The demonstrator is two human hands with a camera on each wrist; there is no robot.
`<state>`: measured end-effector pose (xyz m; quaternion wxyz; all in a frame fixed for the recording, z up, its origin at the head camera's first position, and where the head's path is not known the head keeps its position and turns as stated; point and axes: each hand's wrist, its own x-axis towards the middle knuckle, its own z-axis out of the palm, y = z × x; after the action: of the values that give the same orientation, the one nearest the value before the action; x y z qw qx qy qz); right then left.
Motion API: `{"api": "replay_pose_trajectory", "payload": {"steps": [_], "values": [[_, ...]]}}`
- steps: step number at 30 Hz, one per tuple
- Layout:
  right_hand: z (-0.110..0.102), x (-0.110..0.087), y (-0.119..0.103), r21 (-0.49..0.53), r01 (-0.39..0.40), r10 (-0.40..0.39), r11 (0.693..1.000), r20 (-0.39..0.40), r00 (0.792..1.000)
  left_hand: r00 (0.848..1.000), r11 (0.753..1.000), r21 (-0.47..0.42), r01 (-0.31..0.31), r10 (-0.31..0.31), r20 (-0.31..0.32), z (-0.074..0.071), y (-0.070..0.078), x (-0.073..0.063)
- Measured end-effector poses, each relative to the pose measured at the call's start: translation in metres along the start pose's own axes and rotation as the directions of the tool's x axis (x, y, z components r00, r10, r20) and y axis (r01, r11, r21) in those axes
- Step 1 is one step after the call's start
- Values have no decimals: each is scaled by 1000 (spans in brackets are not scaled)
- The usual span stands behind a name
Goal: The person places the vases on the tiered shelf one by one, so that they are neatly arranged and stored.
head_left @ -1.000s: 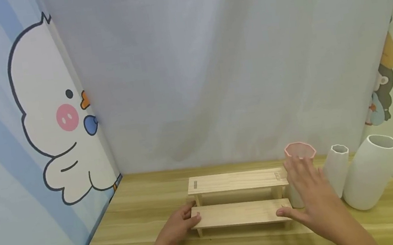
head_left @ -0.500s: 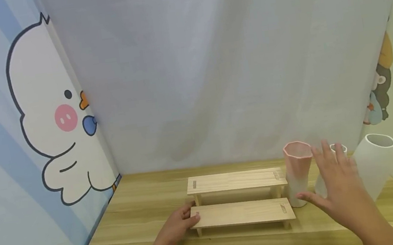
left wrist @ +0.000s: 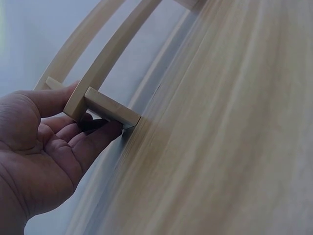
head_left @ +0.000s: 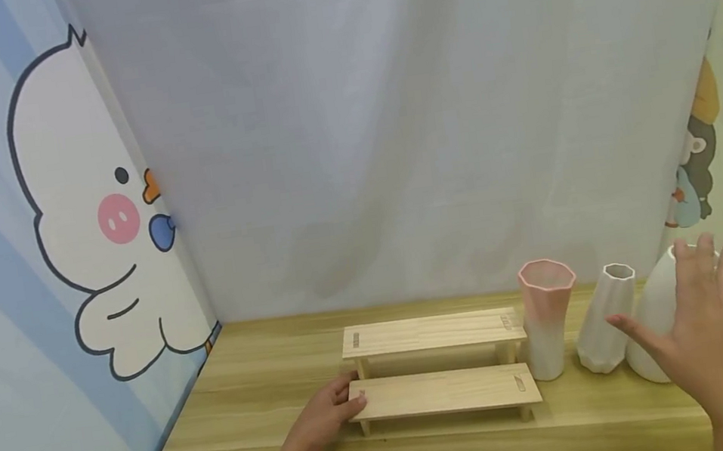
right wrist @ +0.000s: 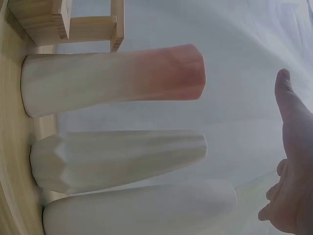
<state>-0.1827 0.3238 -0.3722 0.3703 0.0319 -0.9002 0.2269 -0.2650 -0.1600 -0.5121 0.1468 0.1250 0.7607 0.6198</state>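
My left hand point(head_left: 321, 417) holds the left end of a two-step wooden display stand point(head_left: 445, 391), thumb on the lower board. In the left wrist view its fingers point(left wrist: 100, 142) curl under the board beside a short leg point(left wrist: 112, 107). My right hand point(head_left: 711, 332) is raised with fingers spread and nothing held, covering part of a large white vase point(head_left: 659, 299). To its left stand a slim white faceted vase point(head_left: 608, 326) and a pink-to-white vase point(head_left: 546, 327), closest to the stand. The right wrist view shows the hand apart from all three vases.
Everything stands on a wood-grain table point(head_left: 250, 370). A pale grey curtain point(head_left: 351, 143) hangs behind it. Printed cloths flank the table, with a cartoon duck point(head_left: 74, 179) on the left one. The vases stand close together near the right side.
My right hand has moved rightward, from in front of the pink vase past the slim white one to the large white vase. The left hand stays on the stand.
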Motion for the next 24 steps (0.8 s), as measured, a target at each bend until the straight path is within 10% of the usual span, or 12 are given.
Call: {"api": "replay_pose_trajectory", "payload": {"steps": [10,24], "values": [[-4,3,19,191,-130,158,973,-141,977,1000,1000,-19,-4,4,8,0,0,-2],[-5,-2,38,316,-443,474,839,-26,880,999,1000,-26,8,-7,33,0,3,-4]]}}
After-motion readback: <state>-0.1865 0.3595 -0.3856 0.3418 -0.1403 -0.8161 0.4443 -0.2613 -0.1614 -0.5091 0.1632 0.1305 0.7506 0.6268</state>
